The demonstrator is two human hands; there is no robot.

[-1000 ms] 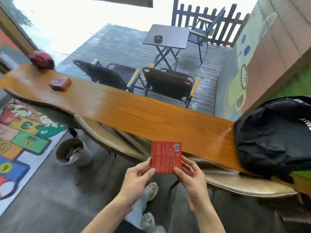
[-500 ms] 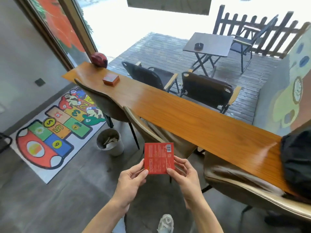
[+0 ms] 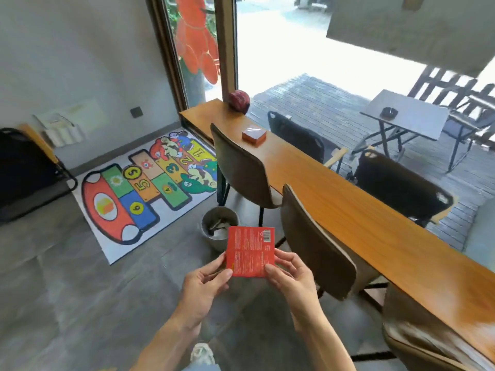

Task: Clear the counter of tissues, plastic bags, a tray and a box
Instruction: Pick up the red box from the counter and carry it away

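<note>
A flat red box (image 3: 250, 250) with white print and a barcode is held upright in front of me, above the floor. My left hand (image 3: 205, 286) pinches its lower left corner and my right hand (image 3: 290, 277) pinches its lower right corner. Just behind the box on the floor stands a grey waste bin (image 3: 217, 228) with scraps inside. The long wooden counter (image 3: 348, 210) runs from the window to the lower right. On it sit a small red-brown box (image 3: 254, 135) and a dark red round object (image 3: 239, 100) at the far end.
Two brown chairs (image 3: 242, 167) (image 3: 316, 245) stand tucked along the counter's near side, and a third (image 3: 417, 341) is at the lower right. A colourful hopscotch mat (image 3: 139, 188) lies on the floor at left. A black rack (image 3: 24, 172) stands against the left wall.
My view has swung left and back from the counter. The black backpack has left the frame, the bin is now right behind the box. Both hands keep the same hold.
</note>
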